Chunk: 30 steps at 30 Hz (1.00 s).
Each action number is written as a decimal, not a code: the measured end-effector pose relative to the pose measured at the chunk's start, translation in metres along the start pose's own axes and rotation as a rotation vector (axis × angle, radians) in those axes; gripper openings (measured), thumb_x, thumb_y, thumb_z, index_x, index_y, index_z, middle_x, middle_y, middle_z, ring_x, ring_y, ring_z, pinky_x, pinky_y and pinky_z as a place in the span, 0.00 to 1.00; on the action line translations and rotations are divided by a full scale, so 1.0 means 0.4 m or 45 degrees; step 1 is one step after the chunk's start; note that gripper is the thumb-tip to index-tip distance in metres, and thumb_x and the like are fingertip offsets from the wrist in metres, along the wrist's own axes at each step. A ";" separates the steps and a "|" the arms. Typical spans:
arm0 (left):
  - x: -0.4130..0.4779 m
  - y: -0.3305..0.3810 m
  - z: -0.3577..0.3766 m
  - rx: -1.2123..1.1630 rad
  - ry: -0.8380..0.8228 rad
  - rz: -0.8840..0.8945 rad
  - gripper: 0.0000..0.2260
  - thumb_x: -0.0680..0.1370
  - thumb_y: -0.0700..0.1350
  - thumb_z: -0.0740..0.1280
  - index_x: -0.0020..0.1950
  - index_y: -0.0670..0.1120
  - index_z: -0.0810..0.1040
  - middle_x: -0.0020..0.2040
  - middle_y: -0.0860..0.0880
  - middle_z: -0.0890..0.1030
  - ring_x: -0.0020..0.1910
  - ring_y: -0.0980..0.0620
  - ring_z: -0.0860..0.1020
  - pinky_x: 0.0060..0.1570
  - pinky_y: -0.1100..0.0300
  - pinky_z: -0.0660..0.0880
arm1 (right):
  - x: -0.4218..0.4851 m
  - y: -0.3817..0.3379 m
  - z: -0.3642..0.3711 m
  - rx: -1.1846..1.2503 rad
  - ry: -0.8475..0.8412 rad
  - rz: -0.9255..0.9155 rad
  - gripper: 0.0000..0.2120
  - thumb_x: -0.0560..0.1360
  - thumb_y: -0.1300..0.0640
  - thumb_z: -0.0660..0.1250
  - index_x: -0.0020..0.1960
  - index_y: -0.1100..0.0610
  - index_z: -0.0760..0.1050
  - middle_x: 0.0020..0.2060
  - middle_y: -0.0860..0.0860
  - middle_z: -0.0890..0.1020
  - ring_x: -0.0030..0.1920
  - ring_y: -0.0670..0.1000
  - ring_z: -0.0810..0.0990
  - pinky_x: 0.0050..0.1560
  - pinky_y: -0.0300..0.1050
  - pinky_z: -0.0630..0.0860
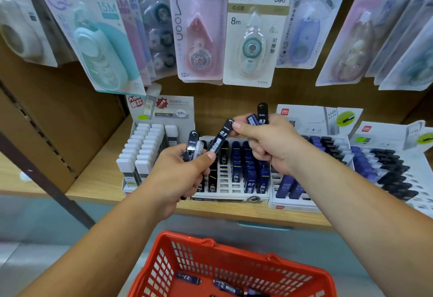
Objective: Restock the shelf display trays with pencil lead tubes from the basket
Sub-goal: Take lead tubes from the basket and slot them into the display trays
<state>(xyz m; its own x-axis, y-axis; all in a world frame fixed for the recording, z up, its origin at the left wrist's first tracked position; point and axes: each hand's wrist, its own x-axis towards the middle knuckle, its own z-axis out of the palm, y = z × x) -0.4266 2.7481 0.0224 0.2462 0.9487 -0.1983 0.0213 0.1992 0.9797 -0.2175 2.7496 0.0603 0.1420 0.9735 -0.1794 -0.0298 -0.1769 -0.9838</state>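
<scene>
Red basket (164,262) sits nearest, below and in front of the middle tray (224,180). A few dark blue lead tubes (189,279) lie on its mesh floor, one with "0.3" printed upside down. Middle tray is white and slotted, on the wooden shelf (98,179). Black tubes stand in its left rows and dark blue in its right rows, many marked "0.3"; open slots show in the centre columns. Over this tray both hands meet on one slanted black tube (220,138), printed "deli", "0.3" and a barcode. Left hand (178,174), above the tray's left edge, pinches the tube's lower end under the thumb and also clasps a bunch of tubes (193,144), one black with "deli", one clear. Right hand (264,142), above the tray's right half, pinches the upper end between thumb and forefinger. Its other fingers curl round an upright black tube (262,112) marked "0.3" and a blue tube (252,119). Left of the tray stand white-capped tubes (140,156) under a header card (173,109) reading "TOP" and "100". Right of the tray is a deli card (311,118) reading "HB 0.5", with blue HB tubes (287,187) lying in front of it. Farther right is another deli display (386,135). Above the tray hang carded correction tapes: "deli 8m" (253,29) and a pink "12m" (201,34).
</scene>
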 end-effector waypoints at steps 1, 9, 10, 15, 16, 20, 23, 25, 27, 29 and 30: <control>0.000 -0.001 -0.002 0.001 -0.008 -0.016 0.07 0.80 0.42 0.73 0.46 0.43 0.76 0.34 0.45 0.75 0.27 0.51 0.64 0.23 0.63 0.57 | 0.000 0.000 -0.002 -0.011 -0.022 -0.013 0.08 0.79 0.60 0.72 0.58 0.57 0.82 0.46 0.57 0.88 0.24 0.46 0.64 0.24 0.39 0.58; -0.005 0.010 -0.002 -0.336 -0.137 -0.324 0.05 0.81 0.44 0.67 0.49 0.43 0.77 0.32 0.49 0.71 0.25 0.56 0.63 0.18 0.66 0.53 | -0.008 -0.005 -0.018 -0.019 -0.283 -0.065 0.11 0.80 0.65 0.69 0.62 0.59 0.79 0.23 0.50 0.72 0.19 0.45 0.62 0.23 0.40 0.55; -0.004 0.010 0.000 -0.351 -0.134 -0.335 0.05 0.81 0.44 0.67 0.49 0.43 0.77 0.32 0.49 0.71 0.25 0.56 0.64 0.18 0.66 0.53 | -0.010 -0.006 -0.020 -0.016 -0.293 -0.071 0.11 0.80 0.65 0.69 0.62 0.60 0.78 0.22 0.49 0.71 0.19 0.45 0.62 0.23 0.41 0.54; -0.011 0.012 0.007 -0.302 -0.111 -0.322 0.09 0.81 0.46 0.70 0.52 0.40 0.81 0.33 0.49 0.72 0.26 0.56 0.65 0.19 0.65 0.55 | -0.008 -0.010 -0.021 0.011 -0.255 -0.150 0.09 0.78 0.64 0.72 0.57 0.59 0.78 0.30 0.52 0.78 0.20 0.46 0.63 0.23 0.40 0.56; -0.013 0.013 0.008 -0.294 -0.124 -0.321 0.09 0.81 0.46 0.70 0.52 0.40 0.81 0.33 0.49 0.72 0.26 0.56 0.65 0.19 0.65 0.55 | -0.007 -0.011 -0.021 0.007 -0.249 -0.164 0.11 0.78 0.64 0.72 0.59 0.58 0.78 0.33 0.52 0.81 0.20 0.46 0.63 0.23 0.40 0.56; -0.018 0.017 0.010 -0.395 -0.194 -0.368 0.09 0.81 0.46 0.69 0.52 0.40 0.79 0.33 0.49 0.71 0.26 0.56 0.64 0.19 0.67 0.55 | -0.010 -0.019 -0.021 -0.055 -0.313 -0.189 0.10 0.80 0.63 0.70 0.60 0.57 0.82 0.24 0.50 0.75 0.19 0.46 0.63 0.24 0.40 0.55; -0.008 0.015 0.012 -0.409 -0.098 -0.346 0.09 0.81 0.46 0.69 0.54 0.39 0.79 0.32 0.49 0.72 0.25 0.56 0.64 0.18 0.67 0.55 | -0.001 -0.020 -0.016 -0.080 -0.160 -0.199 0.04 0.78 0.59 0.74 0.53 0.57 0.82 0.23 0.49 0.75 0.20 0.47 0.64 0.24 0.40 0.58; 0.000 0.006 0.011 -0.229 0.008 -0.251 0.07 0.81 0.45 0.71 0.51 0.41 0.77 0.33 0.48 0.72 0.25 0.55 0.65 0.18 0.65 0.56 | 0.010 -0.012 -0.018 -0.261 0.047 -0.251 0.04 0.76 0.56 0.76 0.49 0.54 0.83 0.29 0.47 0.81 0.26 0.47 0.72 0.29 0.40 0.66; -0.002 0.003 0.007 -0.133 0.017 -0.215 0.08 0.81 0.43 0.71 0.49 0.44 0.72 0.34 0.46 0.73 0.26 0.53 0.65 0.20 0.64 0.56 | 0.022 0.002 -0.019 -0.585 0.178 -0.355 0.04 0.75 0.54 0.77 0.46 0.52 0.83 0.40 0.46 0.84 0.39 0.45 0.81 0.40 0.41 0.74; -0.010 0.008 0.003 -0.114 -0.045 -0.236 0.08 0.80 0.41 0.69 0.48 0.45 0.69 0.35 0.46 0.73 0.27 0.52 0.66 0.22 0.63 0.54 | 0.028 0.017 -0.015 -0.740 0.175 -0.381 0.03 0.76 0.53 0.77 0.46 0.51 0.83 0.43 0.48 0.85 0.45 0.46 0.82 0.45 0.39 0.76; -0.015 0.012 0.000 -0.117 -0.077 -0.244 0.07 0.79 0.40 0.68 0.48 0.45 0.69 0.35 0.45 0.73 0.27 0.51 0.67 0.23 0.62 0.54 | 0.031 0.025 -0.011 -0.771 0.157 -0.375 0.03 0.76 0.53 0.76 0.47 0.51 0.83 0.43 0.49 0.85 0.45 0.47 0.82 0.45 0.39 0.77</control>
<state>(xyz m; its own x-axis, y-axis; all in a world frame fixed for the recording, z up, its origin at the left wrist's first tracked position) -0.4281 2.7435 0.0283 0.3040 0.8754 -0.3759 -0.0145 0.3988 0.9169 -0.2117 2.7593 0.0482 0.1725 0.9761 0.1321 0.5806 0.0076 -0.8141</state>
